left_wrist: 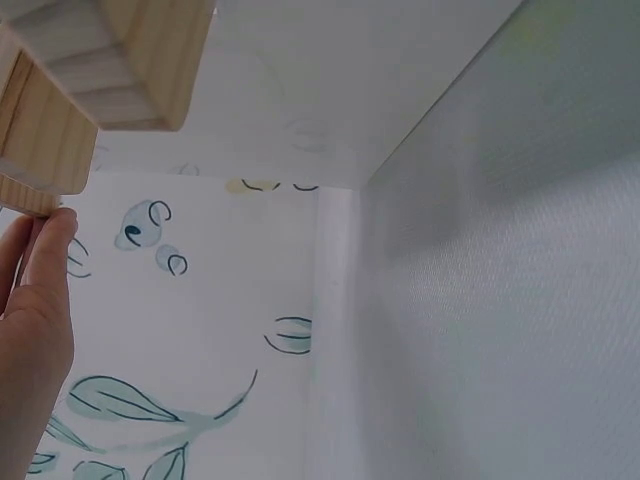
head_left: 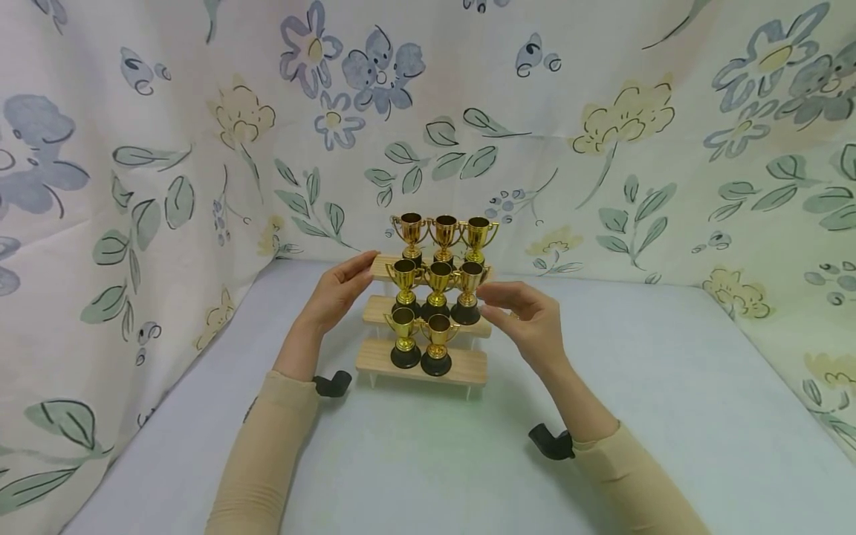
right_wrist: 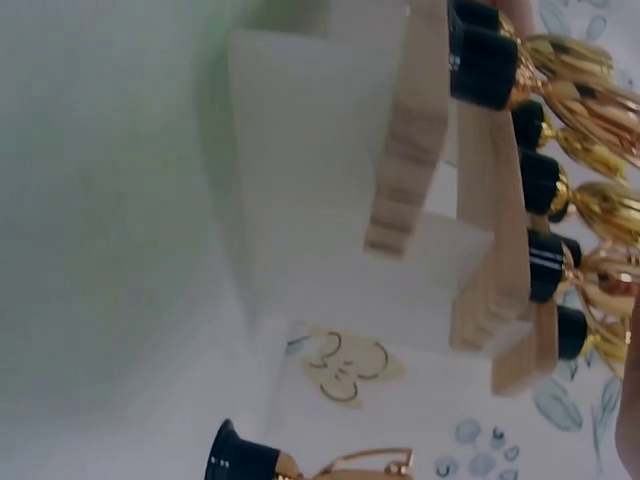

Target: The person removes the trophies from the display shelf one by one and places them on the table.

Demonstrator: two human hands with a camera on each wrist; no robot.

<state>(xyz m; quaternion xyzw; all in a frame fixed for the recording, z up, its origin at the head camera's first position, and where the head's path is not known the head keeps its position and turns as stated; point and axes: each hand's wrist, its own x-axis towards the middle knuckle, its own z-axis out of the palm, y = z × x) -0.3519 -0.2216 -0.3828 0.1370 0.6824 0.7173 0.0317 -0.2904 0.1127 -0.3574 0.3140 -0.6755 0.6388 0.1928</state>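
While floral cloth [head_left: 468,82] is backing the table [head_left: 428,453], the left hand [head_left: 336,293] is pinching a shelf [head_left: 384,267], the right hand [head_left: 528,318] obscuring its grip.

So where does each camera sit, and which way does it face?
Head: worn on the head, looking forward and down at trophies on wooden shelves; the left hand, right hand and both sleeves show.
Left wrist: worn on that wrist, picture turned sideways, looking past the shelves' ends toward the flowered cloth; the left hand shows at the left edge.
Right wrist: worn on that wrist, also sideways, looking at trophies and shelves; a sliver of hand shows at the right edge.
Shared: head and right wrist both show trophies.
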